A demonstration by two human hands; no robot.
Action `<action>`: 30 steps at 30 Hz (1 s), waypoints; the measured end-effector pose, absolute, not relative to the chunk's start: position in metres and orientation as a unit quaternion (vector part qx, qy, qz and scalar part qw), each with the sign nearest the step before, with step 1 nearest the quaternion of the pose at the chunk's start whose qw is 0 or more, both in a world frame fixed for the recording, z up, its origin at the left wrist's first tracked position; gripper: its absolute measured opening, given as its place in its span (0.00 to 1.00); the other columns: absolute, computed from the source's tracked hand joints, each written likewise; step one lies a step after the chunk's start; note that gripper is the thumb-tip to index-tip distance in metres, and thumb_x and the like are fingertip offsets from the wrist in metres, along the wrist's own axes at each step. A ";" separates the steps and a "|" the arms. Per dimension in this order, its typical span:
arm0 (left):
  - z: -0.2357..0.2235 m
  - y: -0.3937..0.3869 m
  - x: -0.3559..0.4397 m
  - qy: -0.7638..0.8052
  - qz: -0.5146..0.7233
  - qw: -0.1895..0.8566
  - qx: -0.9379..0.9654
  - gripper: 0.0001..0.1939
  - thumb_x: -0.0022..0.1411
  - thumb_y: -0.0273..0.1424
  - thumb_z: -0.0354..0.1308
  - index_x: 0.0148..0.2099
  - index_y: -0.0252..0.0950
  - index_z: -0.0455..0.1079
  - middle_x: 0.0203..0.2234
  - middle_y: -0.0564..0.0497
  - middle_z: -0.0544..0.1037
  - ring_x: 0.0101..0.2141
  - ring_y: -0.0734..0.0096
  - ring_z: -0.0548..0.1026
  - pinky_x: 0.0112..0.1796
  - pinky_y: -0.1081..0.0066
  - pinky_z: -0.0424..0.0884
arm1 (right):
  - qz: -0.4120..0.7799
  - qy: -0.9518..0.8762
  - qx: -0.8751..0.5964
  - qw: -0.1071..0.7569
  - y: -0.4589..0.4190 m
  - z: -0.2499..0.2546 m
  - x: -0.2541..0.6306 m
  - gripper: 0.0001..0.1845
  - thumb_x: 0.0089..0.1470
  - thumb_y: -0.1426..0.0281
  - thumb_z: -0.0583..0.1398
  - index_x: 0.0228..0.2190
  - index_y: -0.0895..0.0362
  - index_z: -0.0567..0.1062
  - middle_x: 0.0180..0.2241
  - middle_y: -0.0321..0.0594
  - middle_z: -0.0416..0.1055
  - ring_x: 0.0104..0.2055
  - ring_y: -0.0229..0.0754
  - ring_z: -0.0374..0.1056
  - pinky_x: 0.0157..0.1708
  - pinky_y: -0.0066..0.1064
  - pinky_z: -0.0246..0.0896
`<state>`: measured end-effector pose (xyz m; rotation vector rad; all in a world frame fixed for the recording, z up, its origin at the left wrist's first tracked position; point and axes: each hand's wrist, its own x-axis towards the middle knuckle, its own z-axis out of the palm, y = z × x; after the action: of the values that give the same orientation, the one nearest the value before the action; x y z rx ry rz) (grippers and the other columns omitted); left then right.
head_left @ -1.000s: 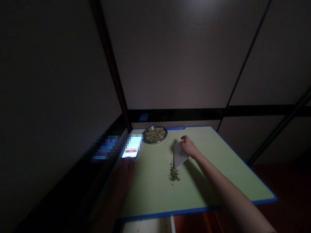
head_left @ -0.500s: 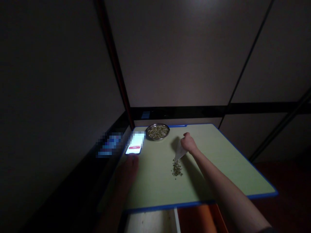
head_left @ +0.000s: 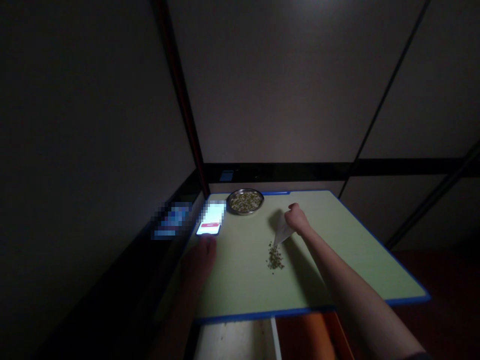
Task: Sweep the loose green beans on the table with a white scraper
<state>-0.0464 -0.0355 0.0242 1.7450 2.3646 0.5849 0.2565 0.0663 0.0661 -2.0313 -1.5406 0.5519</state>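
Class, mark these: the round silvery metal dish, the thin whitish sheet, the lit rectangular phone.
Round silvery metal dish (head_left: 246,213): head view, near rim.
Thin whitish sheet (head_left: 283,233): head view, visible middle.
Lit rectangular phone (head_left: 212,218): head view, bright screen.

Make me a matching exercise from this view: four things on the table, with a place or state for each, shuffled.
Things
1. phone
2. round metal dish
3. white sheet
4. loose small pieces

Places and states
A. held in the right hand
B. screen lit, just beyond the left hand
C. scattered on the tabletop
D. near the tabletop's far edge

Pairs: 1-B, 2-D, 3-A, 4-C
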 end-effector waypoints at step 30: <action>0.036 -0.038 -0.043 0.789 0.204 0.055 0.578 0.17 0.68 0.38 0.46 0.49 0.37 0.71 0.28 0.45 0.78 0.28 0.64 0.73 0.27 0.69 0.59 | 0.180 -0.590 -0.740 0.270 0.075 0.066 0.259 0.24 0.54 0.74 0.53 0.53 0.60 0.67 0.47 0.52 0.75 0.50 0.48 0.72 0.47 0.33 0.63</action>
<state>-0.0425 -0.0377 0.0357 1.7537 2.3942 0.6190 0.2595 0.0749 0.0656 -1.9942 -1.5894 0.4839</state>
